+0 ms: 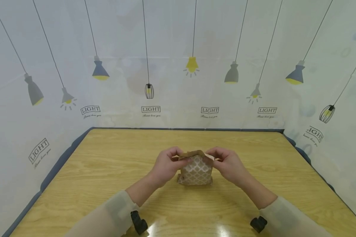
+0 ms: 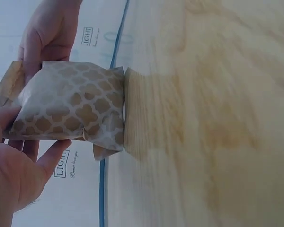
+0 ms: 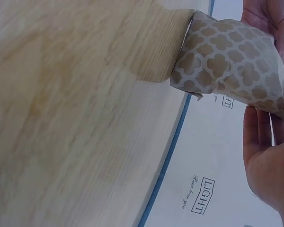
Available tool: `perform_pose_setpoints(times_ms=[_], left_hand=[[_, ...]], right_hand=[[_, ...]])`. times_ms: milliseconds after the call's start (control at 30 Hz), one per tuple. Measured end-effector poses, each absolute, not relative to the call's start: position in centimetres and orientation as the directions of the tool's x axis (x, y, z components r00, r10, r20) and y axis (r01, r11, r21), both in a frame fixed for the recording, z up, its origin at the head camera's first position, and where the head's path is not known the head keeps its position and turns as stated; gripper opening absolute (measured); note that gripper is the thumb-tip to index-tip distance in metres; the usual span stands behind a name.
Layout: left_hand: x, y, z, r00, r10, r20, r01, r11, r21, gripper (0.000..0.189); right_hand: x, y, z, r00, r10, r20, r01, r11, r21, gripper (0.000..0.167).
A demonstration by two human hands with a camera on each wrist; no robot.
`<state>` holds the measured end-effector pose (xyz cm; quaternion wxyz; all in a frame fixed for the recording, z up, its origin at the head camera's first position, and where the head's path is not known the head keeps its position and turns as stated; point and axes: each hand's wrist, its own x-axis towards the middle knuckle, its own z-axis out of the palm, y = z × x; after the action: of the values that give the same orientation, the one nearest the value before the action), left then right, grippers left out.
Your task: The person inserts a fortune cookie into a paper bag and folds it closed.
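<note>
A small brown paper bag (image 1: 196, 171) with a white lattice pattern stands upright on the wooden table, its bottom touching the surface. Its top edge is folded or bent over, showing plain brown paper. My left hand (image 1: 165, 164) pinches the upper left corner between thumb and fingers. On the other side my right hand (image 1: 229, 164) pinches the upper right corner. In the left wrist view the bag (image 2: 75, 101) looks puffed out, with a creased lower corner. The right wrist view shows the patterned side of the bag (image 3: 232, 61). What is inside stays hidden.
The wooden table (image 1: 106, 154) reaches back to a dark blue edge strip (image 1: 166, 128). Behind and at both sides hangs a pale wall sheet (image 1: 172, 39) printed with lamps. Black wrist devices (image 1: 138, 223) sit at both cuffs.
</note>
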<state>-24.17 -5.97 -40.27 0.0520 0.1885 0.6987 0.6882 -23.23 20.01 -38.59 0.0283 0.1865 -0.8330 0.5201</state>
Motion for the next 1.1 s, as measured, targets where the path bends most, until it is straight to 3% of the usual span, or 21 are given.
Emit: perform_pose_setpoints(times_ms=[500,933,1100], left_hand=[[-25.1,-7.2,-40.4,-0.919,0.348,0.186,0.195,-0.009,0.981,0.017],[-25.2,-7.4,-40.4,-0.860,0.413,0.301,0.386,0.141,0.912,0.008],[-25.2,-7.4,-40.6,-0.800,0.465,0.380,0.484,0.126,0.866,0.026]], right_hand=[[-24.1,20.8,-38.8,-0.923,-0.305,0.236,-0.342,0.364,-0.866,0.021],[-24.7,21.0,-39.0,-0.865,-0.375,0.333,-0.461,0.334,-0.822,0.027],[-24.9,21.0,-39.3,-0.833,-0.414,0.367,-0.505,0.297,-0.811,0.031]])
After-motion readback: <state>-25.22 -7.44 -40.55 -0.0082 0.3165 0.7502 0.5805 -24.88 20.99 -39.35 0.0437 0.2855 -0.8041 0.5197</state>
